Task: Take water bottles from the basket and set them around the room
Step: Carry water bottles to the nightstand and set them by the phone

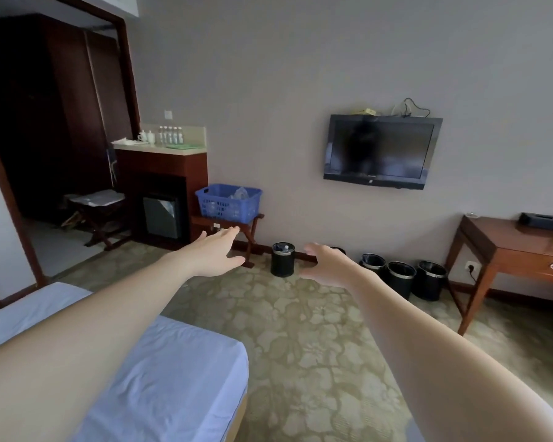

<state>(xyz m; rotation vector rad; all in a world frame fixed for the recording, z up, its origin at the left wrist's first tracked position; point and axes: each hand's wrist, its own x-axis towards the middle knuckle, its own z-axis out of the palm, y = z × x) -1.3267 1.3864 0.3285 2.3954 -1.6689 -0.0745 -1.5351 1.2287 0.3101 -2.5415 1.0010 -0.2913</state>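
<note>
Reaching forward with nothing in them, the left hand (216,252) and right hand (328,266) are both open, and the blue basket (224,207) sits far ahead by the wall, closer to the left hand.

The basket (217,209) sits on a stand (253,219) just right of the counter (160,150), which carries bottles (171,135). Bins (400,277) stand on the floor (316,333) further right, below the TV (380,151). The bed (173,362) lies nearest, left.
</note>
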